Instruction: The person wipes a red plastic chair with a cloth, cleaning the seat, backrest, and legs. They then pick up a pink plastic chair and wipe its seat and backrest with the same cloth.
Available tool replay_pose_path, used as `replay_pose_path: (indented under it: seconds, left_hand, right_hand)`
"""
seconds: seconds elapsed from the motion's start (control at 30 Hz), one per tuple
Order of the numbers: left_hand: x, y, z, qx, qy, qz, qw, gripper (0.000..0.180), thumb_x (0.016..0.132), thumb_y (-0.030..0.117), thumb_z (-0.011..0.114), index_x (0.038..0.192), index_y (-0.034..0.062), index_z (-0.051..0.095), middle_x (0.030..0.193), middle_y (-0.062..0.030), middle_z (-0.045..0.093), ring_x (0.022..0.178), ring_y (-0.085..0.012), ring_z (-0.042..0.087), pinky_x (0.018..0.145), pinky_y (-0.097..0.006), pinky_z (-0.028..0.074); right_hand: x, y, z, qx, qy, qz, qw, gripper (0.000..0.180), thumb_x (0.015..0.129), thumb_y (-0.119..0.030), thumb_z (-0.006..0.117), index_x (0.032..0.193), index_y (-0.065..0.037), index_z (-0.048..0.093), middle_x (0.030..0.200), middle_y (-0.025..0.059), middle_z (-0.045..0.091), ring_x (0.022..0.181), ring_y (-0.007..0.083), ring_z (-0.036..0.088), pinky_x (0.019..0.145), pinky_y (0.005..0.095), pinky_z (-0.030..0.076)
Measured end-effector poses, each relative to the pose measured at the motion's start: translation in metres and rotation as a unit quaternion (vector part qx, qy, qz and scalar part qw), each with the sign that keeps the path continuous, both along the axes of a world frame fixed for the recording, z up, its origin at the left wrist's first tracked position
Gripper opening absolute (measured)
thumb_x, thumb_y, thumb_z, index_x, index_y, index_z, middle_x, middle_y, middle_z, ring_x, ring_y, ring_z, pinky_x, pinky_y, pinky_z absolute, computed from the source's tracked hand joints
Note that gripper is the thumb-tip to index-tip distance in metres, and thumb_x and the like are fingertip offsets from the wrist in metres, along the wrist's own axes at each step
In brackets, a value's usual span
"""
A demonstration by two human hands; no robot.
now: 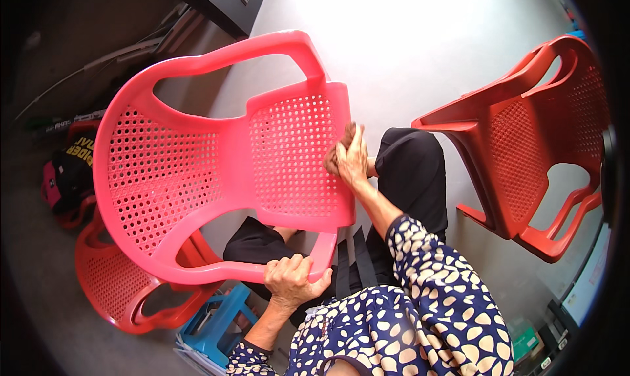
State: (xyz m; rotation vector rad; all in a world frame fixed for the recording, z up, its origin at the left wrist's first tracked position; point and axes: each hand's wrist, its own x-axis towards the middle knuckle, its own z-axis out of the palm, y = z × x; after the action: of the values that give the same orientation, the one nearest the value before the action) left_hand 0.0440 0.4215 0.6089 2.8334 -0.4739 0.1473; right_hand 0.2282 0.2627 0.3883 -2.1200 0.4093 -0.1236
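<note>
The left hand (289,283) grips the armrest (226,271) of a pink chair (235,156) above the grey floor (384,61), while the right hand (353,158) clasps a brown cloth (330,161) against the seat's front edge.

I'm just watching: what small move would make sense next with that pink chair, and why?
Probably slide the right hand a little along the pink chair's seat edge. That hand is at the edge with a brown item, perhaps a cloth, at its fingers, while the left hand grips the armrest, which should help keep the chair steady.
</note>
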Motion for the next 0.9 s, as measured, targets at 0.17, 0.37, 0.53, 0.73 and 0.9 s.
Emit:
replay_pose_path:
  seconds: [0.17,0.37,0.53,0.73,0.9]
  left_hand:
    - [-0.002,0.002,0.001,0.007,0.019,0.015,1.000,0.034,0.065,0.044,0.071,0.064,0.0118,0.062,0.058,-0.0003,0.048,0.051,-0.0191,0.049,0.056,-0.034,0.036]
    - [0.004,-0.005,-0.002,-0.006,-0.015,0.002,1.000,0.037,0.064,0.046,0.070,0.057,0.0128,0.054,0.056,-0.0009,0.042,0.049,-0.0188,0.046,0.054,-0.034,0.034]
    - [-0.001,0.001,-0.001,0.008,-0.009,0.018,1.000,0.036,0.065,0.045,0.070,0.059,0.0127,0.056,0.057,-0.0004,0.046,0.051,-0.0192,0.049,0.056,-0.034,0.035]
    - [-0.002,0.000,0.000,0.008,0.005,0.016,1.000,0.031,0.063,0.042,0.073,0.064,0.0123,0.063,0.060,0.0000,0.052,0.053,-0.0195,0.052,0.057,-0.035,0.038]
    - [-0.002,0.001,0.002,0.011,0.013,0.019,1.000,0.032,0.064,0.043,0.073,0.064,0.0124,0.062,0.060,0.0000,0.051,0.053,-0.0194,0.052,0.057,-0.035,0.038]
  right_hand:
    - [0.056,0.001,0.028,0.078,0.035,-0.045,0.995,0.054,0.090,-0.035,0.058,0.128,0.000,0.045,0.114,0.0270,0.058,0.099,0.0410,0.059,0.087,0.0459,0.047]
    - [0.036,-0.015,-0.031,0.180,0.315,-0.124,0.923,0.064,0.088,-0.049,0.055,0.121,0.007,0.050,0.103,0.0291,0.063,0.097,0.0402,0.062,0.084,0.0442,0.047]
    - [-0.091,-0.005,0.033,0.163,0.195,-0.033,0.966,0.074,0.086,-0.053,0.057,0.117,0.014,0.046,0.107,0.0303,0.061,0.099,0.0377,0.063,0.085,0.0417,0.048]
    - [-0.127,0.003,0.041,0.152,0.315,0.007,0.937,0.094,0.077,-0.044,0.069,0.136,0.014,0.025,0.139,0.0363,0.034,0.123,0.0463,0.044,0.103,0.0417,0.039]
    - [-0.118,0.015,0.062,-0.028,0.216,0.076,0.973,0.086,0.080,-0.026,0.069,0.140,0.010,0.019,0.140,0.0355,0.025,0.129,0.0482,0.032,0.106,0.0492,0.032]
